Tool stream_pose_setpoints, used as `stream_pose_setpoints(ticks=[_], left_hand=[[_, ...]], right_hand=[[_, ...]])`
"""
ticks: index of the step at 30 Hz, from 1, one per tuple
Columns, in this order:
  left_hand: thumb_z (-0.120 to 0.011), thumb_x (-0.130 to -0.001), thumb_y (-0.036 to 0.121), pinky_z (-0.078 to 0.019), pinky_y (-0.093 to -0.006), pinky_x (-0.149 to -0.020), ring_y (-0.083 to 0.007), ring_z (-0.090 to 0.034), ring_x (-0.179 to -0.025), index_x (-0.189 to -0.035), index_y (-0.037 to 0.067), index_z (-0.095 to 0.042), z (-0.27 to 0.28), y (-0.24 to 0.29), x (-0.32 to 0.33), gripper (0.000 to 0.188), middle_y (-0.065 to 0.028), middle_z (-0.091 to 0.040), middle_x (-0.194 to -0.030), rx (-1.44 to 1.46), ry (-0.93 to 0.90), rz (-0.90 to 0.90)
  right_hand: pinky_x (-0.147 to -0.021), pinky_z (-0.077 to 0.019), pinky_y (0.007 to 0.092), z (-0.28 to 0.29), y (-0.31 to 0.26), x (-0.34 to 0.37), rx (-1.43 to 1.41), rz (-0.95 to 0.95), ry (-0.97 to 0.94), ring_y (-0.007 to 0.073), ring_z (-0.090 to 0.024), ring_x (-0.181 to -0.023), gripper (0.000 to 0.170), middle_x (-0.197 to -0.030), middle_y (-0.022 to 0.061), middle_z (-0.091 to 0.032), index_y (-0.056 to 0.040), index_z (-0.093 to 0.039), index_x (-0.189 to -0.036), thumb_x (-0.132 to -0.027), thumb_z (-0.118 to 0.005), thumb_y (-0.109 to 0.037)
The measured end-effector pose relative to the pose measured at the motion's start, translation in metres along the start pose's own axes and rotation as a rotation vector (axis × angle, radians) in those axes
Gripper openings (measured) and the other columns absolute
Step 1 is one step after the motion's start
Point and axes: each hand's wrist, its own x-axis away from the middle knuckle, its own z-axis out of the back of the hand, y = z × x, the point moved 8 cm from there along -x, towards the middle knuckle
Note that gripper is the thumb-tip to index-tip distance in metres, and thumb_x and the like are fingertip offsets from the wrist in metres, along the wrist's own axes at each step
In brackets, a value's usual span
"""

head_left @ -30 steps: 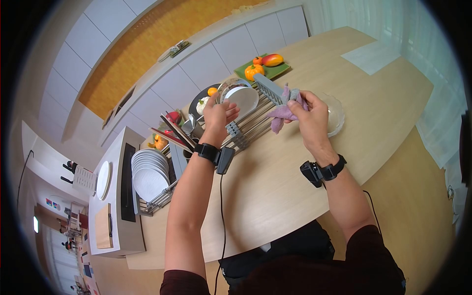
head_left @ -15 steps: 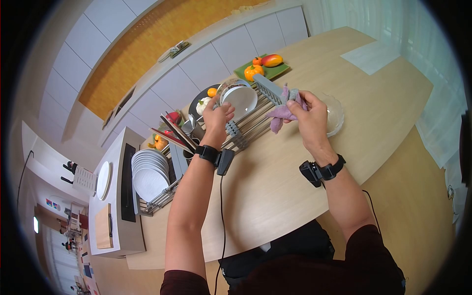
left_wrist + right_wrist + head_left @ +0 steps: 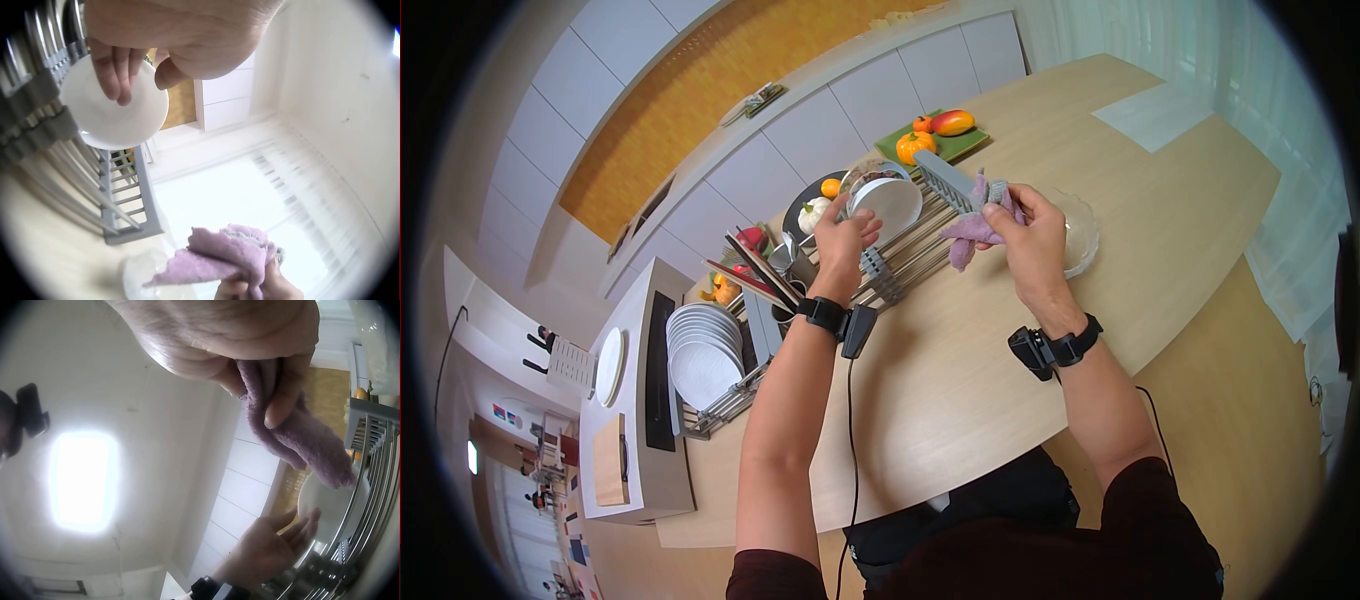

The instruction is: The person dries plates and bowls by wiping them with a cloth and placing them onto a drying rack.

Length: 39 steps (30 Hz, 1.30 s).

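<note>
In the head view, my left hand (image 3: 842, 243) is beside a white bowl (image 3: 892, 207) standing on edge in the dish rack (image 3: 912, 250). Its fingers are spread and relaxed, overlapping the front of the bowl (image 3: 142, 112) in the left wrist view; contact cannot be told. My right hand (image 3: 1037, 240) pinches a bunched purple cloth (image 3: 972, 238), with a grey part on top, above the table to the right of the rack. The cloth (image 3: 300, 437) hangs between thumb and fingers in the right wrist view.
White plates (image 3: 706, 374) stand stacked in the rack's near left part, beside chopsticks (image 3: 752, 285) and cups. A clear glass bowl (image 3: 1086, 240) sits beyond my right hand. A green tray (image 3: 968, 146) holds orange and yellow produce. A white pumpkin (image 3: 813, 214) lies behind my left hand.
The white bowl tilted to show more of its inside, then came partly back. Both hands have hardly moved, and the cloth stays in my right hand.
</note>
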Motion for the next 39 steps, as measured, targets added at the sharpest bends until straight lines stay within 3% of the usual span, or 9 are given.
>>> stream_pose_setpoints(ticks=[16, 20, 23, 25, 29, 31, 32, 34, 39], left_hand=[[-0.062, -0.104, 0.002, -0.0604, -0.0282, -0.075, -0.0212, -0.077, -0.091, -0.154, 0.002, -0.05, 0.001, 0.003, 0.015, 0.052, -0.0156, -0.076, -0.105, -0.012, 0.034, -0.053], [-0.064, -0.107, 0.014, -0.0574, -0.0274, -0.07, -0.0151, -0.073, -0.081, -0.137, -0.001, -0.065, -0.027, 0.029, 0.061, 0.034, -0.0114, -0.077, -0.095, -0.125, 0.025, -0.451], [-0.064, -0.108, 0.018, -0.0577, -0.028, -0.07, -0.0151, -0.072, -0.08, -0.136, -0.001, -0.066, -0.08, 0.016, 0.099, 0.034, -0.0116, -0.077, -0.093, -0.175, -0.183, -0.389], [-0.064, -0.108, 0.02, -0.0591, -0.0292, -0.07, -0.0167, -0.073, -0.081, -0.139, -0.002, -0.063, -0.113, -0.007, 0.112, 0.038, -0.0131, -0.076, -0.096, -0.23, -0.359, -0.219], [-0.062, -0.11, 0.027, -0.0635, -0.0337, -0.072, -0.0227, -0.074, -0.079, -0.148, -0.007, -0.051, -0.146, -0.052, 0.112, 0.052, -0.0185, -0.073, -0.104, -0.22, -0.441, 0.072], [-0.06, -0.11, 0.028, -0.0644, -0.0351, -0.071, -0.0239, -0.075, -0.078, -0.15, -0.007, -0.048, -0.161, -0.061, 0.112, 0.054, -0.02, -0.073, -0.103, -0.154, -0.48, 0.173], [-0.059, -0.11, 0.029, -0.0653, -0.0366, -0.071, -0.0251, -0.075, -0.078, -0.151, -0.007, -0.045, -0.169, -0.069, 0.113, 0.057, -0.0215, -0.073, -0.102, -0.092, -0.514, 0.277], [-0.057, -0.111, 0.027, -0.0663, -0.0377, -0.07, -0.0267, -0.076, -0.077, -0.149, -0.007, -0.045, -0.182, -0.071, 0.114, 0.053, -0.0231, -0.073, -0.102, -0.048, -0.52, 0.326], [-0.052, -0.109, 0.016, -0.0691, -0.0399, -0.07, -0.0314, -0.077, -0.078, -0.137, -0.008, -0.049, -0.203, -0.081, 0.108, 0.036, -0.0253, -0.073, -0.099, -0.015, -0.567, 0.399]], right_hand=[[-0.065, -0.0629, 0.0303, 0.003, 0.004, -0.002, 0.002, 0.024, 0.004, 0.0146, -0.072, -0.081, 0.029, -0.1, 0.0135, -0.074, 0.0115, -0.069, -0.119, -0.095, -0.072, -0.005], [-0.065, -0.0621, 0.0297, 0.02, -0.021, -0.005, 0.014, 0.081, 0.089, 0.0144, -0.071, -0.081, 0.029, -0.099, 0.0133, -0.073, 0.0114, -0.07, -0.119, -0.095, -0.072, -0.005], [-0.071, -0.0619, 0.0313, 0.063, -0.031, -0.027, -0.169, 0.1, 0.181, 0.0157, -0.071, -0.082, 0.027, -0.1, 0.0112, -0.073, 0.0107, -0.071, -0.116, -0.094, -0.072, -0.005], [-0.079, -0.0609, 0.0352, 0.107, -0.054, -0.028, 0.183, 0.296, 0.443, 0.0186, -0.072, -0.085, 0.025, -0.102, 0.0112, -0.075, 0.0073, -0.074, -0.114, -0.093, -0.074, -0.006], [-0.086, -0.0594, 0.0406, 0.121, -0.083, -0.02, 0.559, 0.334, 0.48, 0.0292, -0.075, -0.091, 0.026, -0.104, 0.0172, -0.078, 0.0032, -0.077, -0.113, -0.089, -0.075, -0.005], [-0.089, -0.0587, 0.0459, 0.096, -0.08, -0.026, 0.935, 0.314, 0.189, 0.0402, -0.074, -0.099, 0.026, -0.107, 0.0251, -0.076, 0.0014, -0.078, -0.109, -0.084, -0.073, -0.005], [-0.089, -0.0587, 0.0459, 0.096, -0.077, -0.026, 0.94, 0.316, 0.19, 0.0402, -0.074, -0.099, 0.026, -0.107, 0.0251, -0.076, 0.0014, -0.078, -0.109, -0.084, -0.073, -0.005], [-0.091, -0.0579, 0.0499, 0.077, -0.038, -0.034, 1.177, 0.252, -0.153, 0.0461, -0.072, -0.102, 0.023, -0.108, 0.0283, -0.074, 0.0024, -0.078, -0.102, -0.082, -0.072, -0.006], [-0.089, -0.0578, 0.052, 0.075, 0.057, -0.052, 1.404, 0.215, -0.489, 0.0469, -0.072, -0.097, 0.019, -0.101, 0.0291, -0.074, 0.0007, -0.079, -0.094, -0.081, -0.074, -0.013]])
